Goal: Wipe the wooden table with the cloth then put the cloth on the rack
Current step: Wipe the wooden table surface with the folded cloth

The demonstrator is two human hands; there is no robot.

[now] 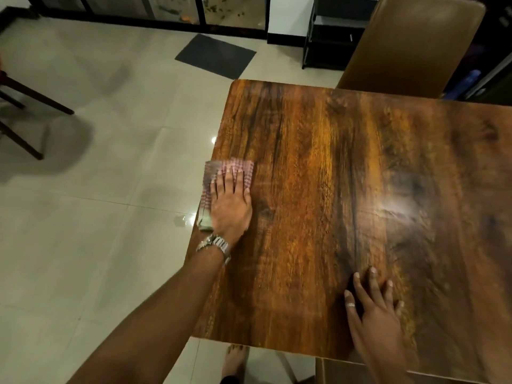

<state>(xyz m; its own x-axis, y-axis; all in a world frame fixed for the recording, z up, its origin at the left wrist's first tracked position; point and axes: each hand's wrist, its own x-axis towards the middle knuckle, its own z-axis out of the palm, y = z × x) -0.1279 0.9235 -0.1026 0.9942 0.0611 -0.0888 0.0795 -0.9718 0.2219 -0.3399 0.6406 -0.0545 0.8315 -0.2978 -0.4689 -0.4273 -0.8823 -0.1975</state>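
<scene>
The cloth [230, 174], a folded red-and-white checked piece, lies at the left edge of the wooden surface [346, 189], about midway along that edge, with a little of it hanging past the rim over the tiled floor [97, 217]. Nearest the person, the right hand [374, 306] rests palm-down with fingers fanned on the bare wood close to the near edge; its grip is released and holds nothing, and it looks placed there to brace the body while the other arm reaches out. A bare foot [234, 358] shows on the floor just below that near edge. Farther out, the left arm is stretched forward and to the left, a metal watch [217, 245] at the wrist, and the left hand [231, 206] lies flat on the cloth with fingers straight and spread, pressing it against the wood rather than clutching it; a flat palm like this probably spreads pressure so the whole fold rubs the surface. The wiping step seems to be under way along the left margin. Beyond the far edge stands a brown chair [410, 42], and past it a dark rack [329, 31] against the wall, which may be where the cloth is meant to go.
</scene>
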